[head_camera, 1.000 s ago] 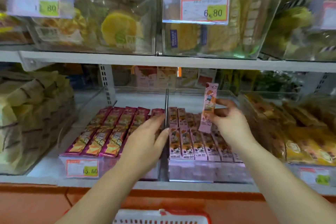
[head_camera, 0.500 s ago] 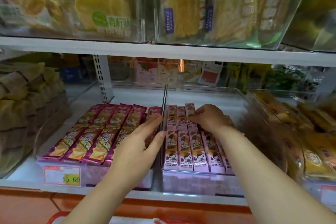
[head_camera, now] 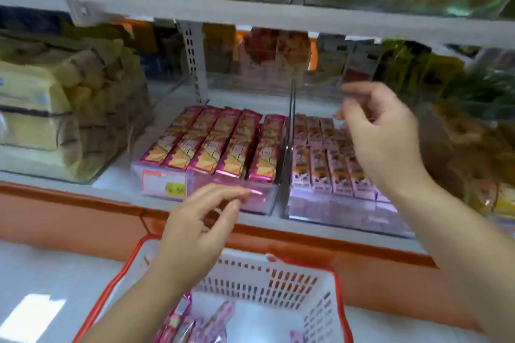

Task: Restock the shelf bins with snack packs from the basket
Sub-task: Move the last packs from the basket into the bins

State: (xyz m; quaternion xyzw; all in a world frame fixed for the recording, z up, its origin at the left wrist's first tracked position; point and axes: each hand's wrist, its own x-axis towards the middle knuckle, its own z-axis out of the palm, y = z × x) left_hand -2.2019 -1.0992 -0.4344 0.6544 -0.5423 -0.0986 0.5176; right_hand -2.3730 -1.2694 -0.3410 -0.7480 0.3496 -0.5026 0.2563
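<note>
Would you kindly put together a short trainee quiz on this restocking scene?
1. True or false: the basket is empty.
2. On which side of the clear divider do the magenta packs lie? A left, B right, C both.
3. Which is nearer the basket: the left hand or the right hand?
Key: 1 false; 2 A; 3 left hand.
</note>
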